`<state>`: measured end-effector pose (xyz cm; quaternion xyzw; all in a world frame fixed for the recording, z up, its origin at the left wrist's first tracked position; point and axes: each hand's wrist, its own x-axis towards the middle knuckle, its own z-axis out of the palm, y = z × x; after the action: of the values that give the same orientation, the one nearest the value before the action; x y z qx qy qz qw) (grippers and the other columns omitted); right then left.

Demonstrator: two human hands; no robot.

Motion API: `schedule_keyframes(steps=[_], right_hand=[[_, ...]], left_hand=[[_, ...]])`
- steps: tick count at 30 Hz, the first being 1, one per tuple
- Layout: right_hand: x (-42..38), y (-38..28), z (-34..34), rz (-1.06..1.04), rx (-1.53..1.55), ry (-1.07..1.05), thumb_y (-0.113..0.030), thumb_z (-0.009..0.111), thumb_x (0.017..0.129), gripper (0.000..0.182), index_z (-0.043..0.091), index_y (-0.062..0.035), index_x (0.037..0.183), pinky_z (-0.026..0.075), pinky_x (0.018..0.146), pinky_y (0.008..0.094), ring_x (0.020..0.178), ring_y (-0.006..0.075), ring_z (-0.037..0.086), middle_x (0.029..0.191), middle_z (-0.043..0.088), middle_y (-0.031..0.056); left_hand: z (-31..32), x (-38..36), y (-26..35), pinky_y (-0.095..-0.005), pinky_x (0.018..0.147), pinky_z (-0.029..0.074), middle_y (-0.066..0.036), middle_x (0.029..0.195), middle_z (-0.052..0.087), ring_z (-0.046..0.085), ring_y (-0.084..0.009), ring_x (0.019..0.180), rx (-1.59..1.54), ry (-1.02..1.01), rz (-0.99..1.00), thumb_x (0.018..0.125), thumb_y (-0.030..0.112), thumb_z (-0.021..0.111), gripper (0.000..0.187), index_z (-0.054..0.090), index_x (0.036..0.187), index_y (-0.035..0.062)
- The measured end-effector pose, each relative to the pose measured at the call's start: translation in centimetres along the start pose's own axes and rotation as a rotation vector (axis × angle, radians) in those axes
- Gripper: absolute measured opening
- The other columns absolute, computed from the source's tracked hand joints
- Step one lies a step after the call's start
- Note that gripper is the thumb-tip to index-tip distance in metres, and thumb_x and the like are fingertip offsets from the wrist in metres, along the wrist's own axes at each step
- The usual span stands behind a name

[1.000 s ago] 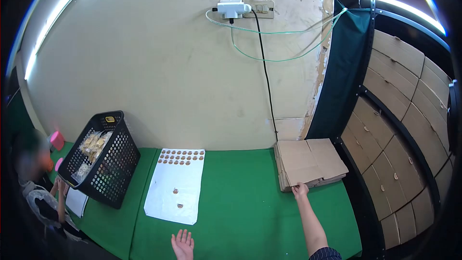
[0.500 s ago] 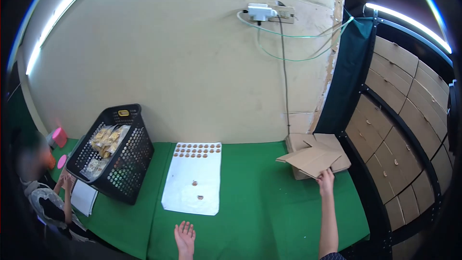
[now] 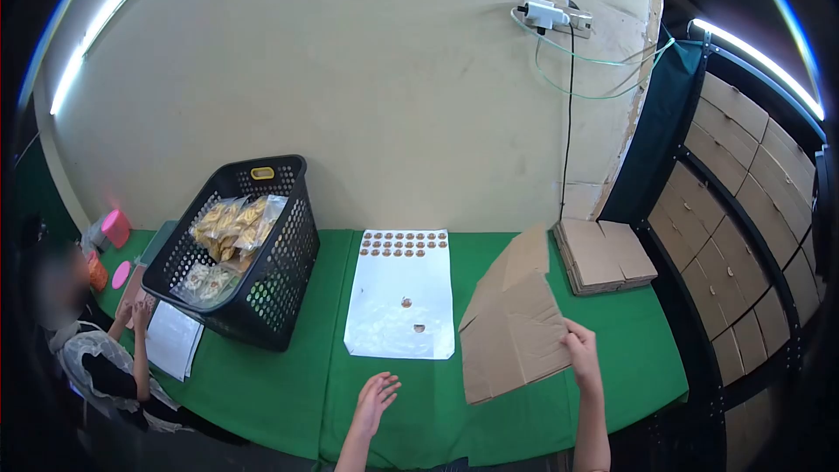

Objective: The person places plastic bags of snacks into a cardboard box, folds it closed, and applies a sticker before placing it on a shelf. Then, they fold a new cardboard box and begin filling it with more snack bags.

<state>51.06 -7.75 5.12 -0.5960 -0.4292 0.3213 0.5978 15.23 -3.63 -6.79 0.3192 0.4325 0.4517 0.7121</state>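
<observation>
My right hand [image 3: 583,353] grips the right edge of a folded brown cardboard piece [image 3: 516,332], which is tilted above the green table. Its creased flaps stand partly open. Below the white sheet, my left hand [image 3: 377,392] is raised with nothing in it, fingers apart. Rows of small brown round stickers line the top of the white sheet [image 3: 393,284], with two more lower down. A stack of flat cardboard [image 3: 594,253] lies at the back right of the table, against the wall.
A black basket [image 3: 284,284] holding clear bags [image 3: 236,227] stands on the green table [image 3: 350,411], left of the sheet. Farther left, a person [image 3: 109,358] works beside white papers [image 3: 173,339]. Shelves of cardboard boxes [image 3: 743,245] rise at the right.
My right hand has lifted the cardboard piece off the stack and brought it left and towards me. My left hand has shifted right and turned. The view has shifted too.
</observation>
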Motion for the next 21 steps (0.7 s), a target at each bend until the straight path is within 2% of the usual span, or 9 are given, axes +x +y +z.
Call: schedule_keyframes(steps=[2, 5, 6, 10, 14, 15, 16, 18, 21], right_hand=[[-1.4, 0.4, 2.8, -0.017, -0.037, -0.067, -0.001, 0.043, 0.072, 0.036, 0.056, 0.008, 0.104, 0.043, 0.07, 0.0223, 0.078, 0.0119, 0.055, 0.093, 0.062, 0.0092], [-4.5, 0.1, 6.7, -0.186, -0.298, -0.109, -0.002, 0.044, 0.069, 0.037, 0.056, 0.0068, 0.103, 0.043, 0.071, 0.026, 0.08, 0.0171, 0.057, 0.091, 0.062, 0.0137], [-5.4, 0.0, 7.8, -0.204, -0.333, -0.114, -0.006, 0.045, 0.073, 0.033, 0.055, 0.0033, 0.103, 0.044, 0.073, 0.0313, 0.079, 0.0278, 0.057, 0.089, 0.058, 0.0188], [-8.9, 0.0, 11.2, -0.127, -0.455, -0.165, -0.008, 0.047, 0.075, 0.034, 0.051, 0.0033, 0.107, 0.044, 0.074, 0.0336, 0.081, 0.0323, 0.057, 0.09, 0.057, 0.0189], [-11.3, 2.3, 13.2, -0.157, -0.359, -0.09, -0.005, 0.048, 0.076, 0.037, 0.049, 0.0052, 0.111, 0.046, 0.075, 0.0306, 0.085, 0.0242, 0.058, 0.096, 0.059, 0.0173], [-11.6, 3.1, 13.4, -0.109, -0.33, -0.111, -0.005, 0.049, 0.076, 0.037, 0.049, 0.0051, 0.112, 0.046, 0.074, 0.0301, 0.085, 0.0225, 0.058, 0.097, 0.058, 0.0168], [-12.0, 3.8, 13.6, -0.061, -0.302, -0.135, -0.004, 0.049, 0.077, 0.037, 0.048, 0.0051, 0.112, 0.046, 0.074, 0.0296, 0.085, 0.0209, 0.058, 0.098, 0.058, 0.0163], [-12.7, 4.5, 14.1, -0.017, -0.265, -0.156, -0.003, 0.051, 0.079, 0.035, 0.048, 0.0042, 0.114, 0.047, 0.072, 0.0278, 0.084, 0.016, 0.058, 0.1, 0.058, 0.0145], [-13.4, 5.0, 14.9, 0.035, -0.206, -0.211, -0.006, 0.052, 0.083, 0.036, 0.045, 0.0034, 0.117, 0.047, 0.072, 0.028, 0.085, 0.0157, 0.057, 0.101, 0.056, 0.0124]], left_hand=[[-0.4, -0.5, 0.6, -0.0346, 0.091, 0.039, -0.011, 0.116, 0.051, 0.049, -0.0215, 0.109, 0.035, -0.07, -0.048, 0.092, 0.028, 0.039, 0.035, 0.043, 0.117, 0.0042], [-0.3, -1.1, 1.6, -0.0361, 0.093, 0.037, -0.012, 0.12, 0.049, 0.047, -0.0226, 0.113, 0.079, -0.184, -0.098, 0.092, 0.029, 0.038, 0.037, 0.041, 0.12, 0.0048], [-0.1, -1.2, 1.9, -0.0365, 0.094, 0.036, -0.012, 0.122, 0.048, 0.046, -0.0229, 0.114, 0.095, -0.226, -0.11, 0.092, 0.029, 0.038, 0.037, 0.04, 0.121, 0.005], [1.5, -1.4, 2.8, -0.0379, 0.095, 0.034, -0.012, 0.126, 0.045, 0.044, -0.023, 0.116, 0.189, -0.32, -0.106, 0.091, 0.033, 0.04, 0.043, 0.037, 0.125, 0.0064], [3.5, -1.7, 2.0, -0.0368, 0.095, 0.033, -0.012, 0.129, 0.041, 0.043, -0.0223, 0.116, 0.316, -0.307, -0.087, 0.089, 0.038, 0.046, 0.054, 0.031, 0.129, 0.0058], [3.8, -1.6, 1.7, -0.0362, 0.095, 0.033, -0.011, 0.13, 0.04, 0.043, -0.0222, 0.116, 0.349, -0.3, -0.07, 0.088, 0.039, 0.047, 0.057, 0.03, 0.13, 0.0055], [4.2, -1.9, 1.7, -0.0357, 0.095, 0.033, -0.014, 0.134, 0.033, 0.041, -0.0234, 0.117, 0.351, -0.318, -0.069, 0.086, 0.039, 0.051, 0.064, 0.024, 0.133, 0.004], [4.6, -1.9, 0.9, -0.0365, 0.097, 0.032, -0.018, 0.135, 0.029, 0.039, -0.0256, 0.119, 0.354, -0.313, -0.034, 0.085, 0.038, 0.053, 0.067, 0.022, 0.133, 0.0026], [4.3, -1.0, -0.3, -0.0366, 0.097, 0.032, -0.02, 0.136, 0.024, 0.037, -0.027, 0.119, 0.423, -0.291, 0.027, 0.084, 0.036, 0.056, 0.072, 0.019, 0.134, 0.0017]])
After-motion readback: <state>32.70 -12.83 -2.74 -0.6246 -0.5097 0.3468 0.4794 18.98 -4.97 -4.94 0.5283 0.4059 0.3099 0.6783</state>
